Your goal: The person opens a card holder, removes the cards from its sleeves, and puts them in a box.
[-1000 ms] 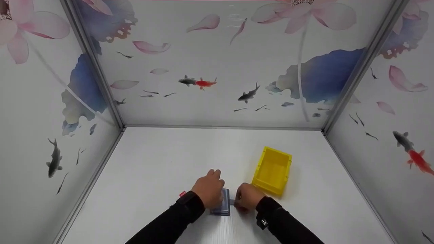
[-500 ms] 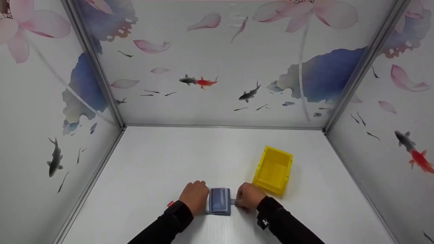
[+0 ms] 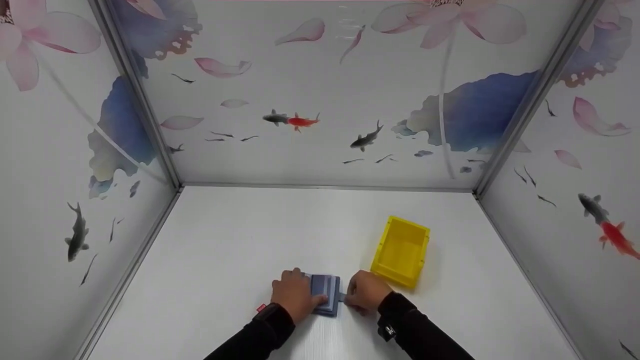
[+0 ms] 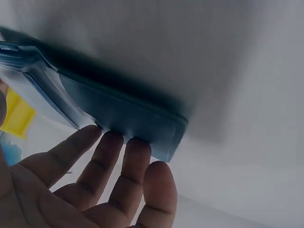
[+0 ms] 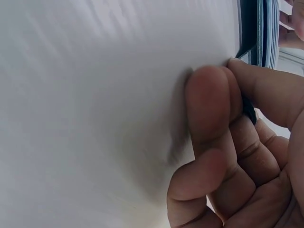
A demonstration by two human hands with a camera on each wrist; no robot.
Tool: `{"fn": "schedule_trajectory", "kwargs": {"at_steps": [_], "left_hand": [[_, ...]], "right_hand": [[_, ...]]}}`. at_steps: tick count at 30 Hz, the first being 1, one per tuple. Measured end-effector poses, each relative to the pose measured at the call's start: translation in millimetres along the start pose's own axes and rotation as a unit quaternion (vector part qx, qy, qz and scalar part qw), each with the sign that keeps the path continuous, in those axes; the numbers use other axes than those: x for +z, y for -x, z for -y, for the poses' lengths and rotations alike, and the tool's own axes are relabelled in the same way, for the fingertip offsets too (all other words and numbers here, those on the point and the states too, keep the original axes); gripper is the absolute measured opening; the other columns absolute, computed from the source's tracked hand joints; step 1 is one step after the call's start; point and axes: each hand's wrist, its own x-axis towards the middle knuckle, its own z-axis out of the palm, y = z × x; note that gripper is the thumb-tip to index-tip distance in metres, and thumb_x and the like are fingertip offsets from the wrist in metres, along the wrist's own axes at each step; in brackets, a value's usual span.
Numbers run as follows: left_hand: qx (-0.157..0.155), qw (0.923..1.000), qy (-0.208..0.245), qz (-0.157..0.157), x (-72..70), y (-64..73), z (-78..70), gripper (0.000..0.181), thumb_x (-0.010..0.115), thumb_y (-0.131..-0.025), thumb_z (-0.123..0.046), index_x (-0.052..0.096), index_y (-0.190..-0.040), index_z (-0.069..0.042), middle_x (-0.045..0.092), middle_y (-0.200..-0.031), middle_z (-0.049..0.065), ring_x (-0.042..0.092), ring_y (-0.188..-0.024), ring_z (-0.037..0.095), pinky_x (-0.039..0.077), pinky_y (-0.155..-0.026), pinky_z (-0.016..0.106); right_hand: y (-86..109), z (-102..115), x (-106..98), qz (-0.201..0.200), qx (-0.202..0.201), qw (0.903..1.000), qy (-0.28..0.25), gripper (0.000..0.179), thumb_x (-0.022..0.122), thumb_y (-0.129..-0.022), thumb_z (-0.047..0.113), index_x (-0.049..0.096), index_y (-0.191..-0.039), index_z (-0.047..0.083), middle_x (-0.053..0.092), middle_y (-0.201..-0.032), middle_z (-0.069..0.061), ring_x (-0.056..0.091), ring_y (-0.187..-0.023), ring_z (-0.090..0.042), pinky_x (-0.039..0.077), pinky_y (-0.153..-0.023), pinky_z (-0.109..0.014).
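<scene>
A blue card holder (image 3: 334,281) lies open on the white table, its clear plastic sleeves fanned in a stack on the right half. My left hand (image 3: 294,295) rests over its left half, thumb reaching across onto the sleeves. In the left wrist view, the fingertips (image 4: 137,147) of my left hand touch the edge of the dark blue cover (image 4: 118,111). At the holder's right side, my right hand (image 3: 367,291) pinches its short strap (image 3: 342,297) between thumb and fingers. The right wrist view shows the strap mostly hidden behind those fingers (image 5: 209,99).
A yellow plastic bin (image 3: 400,252) stands just beyond my right hand. White panels printed with fish and lotus flowers enclose the table (image 3: 240,230) at the back (image 3: 310,165) and both sides.
My left hand moved left off the sleeves, uncovering them, then came back a little right with its thumb on them. My right hand has stayed at the strap.
</scene>
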Motion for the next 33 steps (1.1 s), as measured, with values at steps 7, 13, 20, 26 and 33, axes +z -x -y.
{"fn": "schedule_trajectory", "kwargs": {"at_steps": [7, 13, 20, 26, 33], "left_hand": [[0.021, 0.9989, -0.042, -0.004, 4.8, -2.5, -1.1, 0.078, 0.092, -0.082, -0.072, 0.084, -0.115, -0.002, 0.075, -0.12, 0.015, 0.067, -0.11, 0.03, 0.062, -0.09, 0.06], [0.04, 0.9984, -0.027, 0.03, -6.4, -1.7, -1.7, 0.066, 0.094, -0.087, -0.061, 0.084, -0.119, -0.004, 0.077, -0.124, 0.014, 0.071, -0.114, 0.03, 0.06, -0.097, 0.061], [0.057, 0.996, -0.012, 0.067, -14.3, 0.0, -2.3, 0.062, 0.091, -0.093, -0.057, 0.083, -0.123, -0.004, 0.075, -0.143, 0.017, 0.072, -0.132, 0.037, 0.059, -0.106, 0.07], [0.081, 0.9926, 0.03, 0.085, -15.3, -1.1, 4.2, 0.061, 0.093, -0.092, -0.051, 0.08, -0.134, -0.008, 0.07, -0.154, 0.014, 0.065, -0.147, 0.039, 0.042, -0.119, 0.084], [0.141, 0.9808, 0.007, 0.135, -23.1, -3.9, 4.9, 0.064, 0.091, -0.094, -0.049, 0.074, -0.149, -0.021, 0.061, -0.17, 0.002, 0.05, -0.165, 0.035, 0.034, -0.129, 0.079]], "right_hand": [[5.2, 0.4, 2.1, 0.001, -0.01, 1.0, -0.003, 0.02, 0.088, -0.094, 0.013, 0.077, -0.077, 0.014, 0.072, -0.064, 0.002, 0.06, -0.056, -0.01, 0.046, -0.054, -0.025], [9.1, -0.7, -0.6, 0.005, -0.022, 0.9997, 0.012, 0.022, 0.09, -0.094, 0.019, 0.077, -0.077, 0.014, 0.066, -0.068, 0.007, 0.056, -0.062, -0.01, 0.043, -0.058, -0.026], [10.8, 4.2, -6.4, -0.01, -0.009, 0.9991, 0.041, 0.017, 0.086, -0.099, 0.025, 0.082, -0.088, 0.013, 0.073, -0.079, 0.004, 0.06, -0.07, -0.012, 0.049, -0.066, -0.029], [5.8, 6.7, -4.8, -0.041, -0.039, 0.9976, 0.04, 0.01, 0.081, -0.103, 0.02, 0.083, -0.098, 0.012, 0.076, -0.093, 0.002, 0.063, -0.083, -0.015, 0.057, -0.081, -0.039], [-3.5, 3.9, 3.8, -0.062, -0.118, 0.9902, 0.042, 0.019, 0.082, -0.102, 0.017, 0.082, -0.121, 0.014, 0.075, -0.144, -0.011, 0.07, -0.132, -0.032, 0.056, -0.118, -0.055]]}}
